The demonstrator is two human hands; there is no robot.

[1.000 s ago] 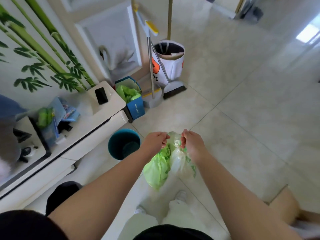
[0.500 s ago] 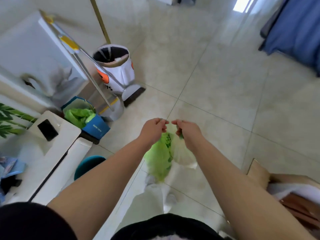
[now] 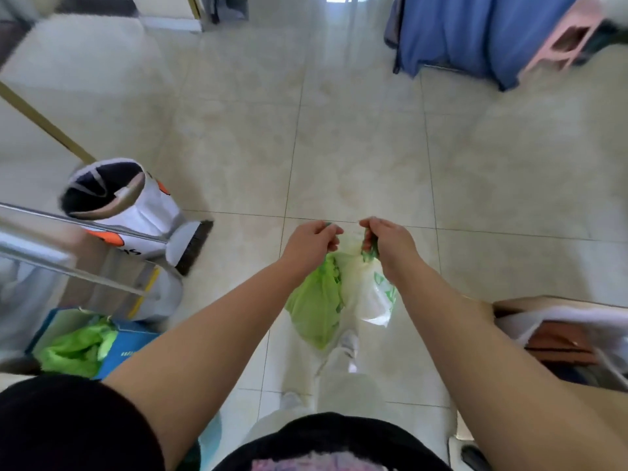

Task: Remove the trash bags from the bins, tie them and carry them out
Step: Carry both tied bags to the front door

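A green and white trash bag (image 3: 334,300) hangs in front of me above the tiled floor. My left hand (image 3: 311,244) is closed on the left side of its top, and my right hand (image 3: 387,244) is closed on the right side. The two hands are a short way apart, with the bag's mouth stretched between them. A white bin with orange markings and a dark liner (image 3: 115,195) stands at the left. At the lower left, a blue box with green bags inside (image 3: 80,345) sits on the floor.
A broom and dustpan (image 3: 183,246) lean by the white bin. A cardboard box holding white bags (image 3: 571,334) is at the right. Blue fabric (image 3: 475,32) and a pink stool (image 3: 564,45) are at the far right. Open tiled floor (image 3: 339,130) lies ahead.
My view has swung right, away from the white cabinet and teal bin; the blue fabric and cardboard box have come into view. Both hands still grip the bag's top, now slightly further apart.
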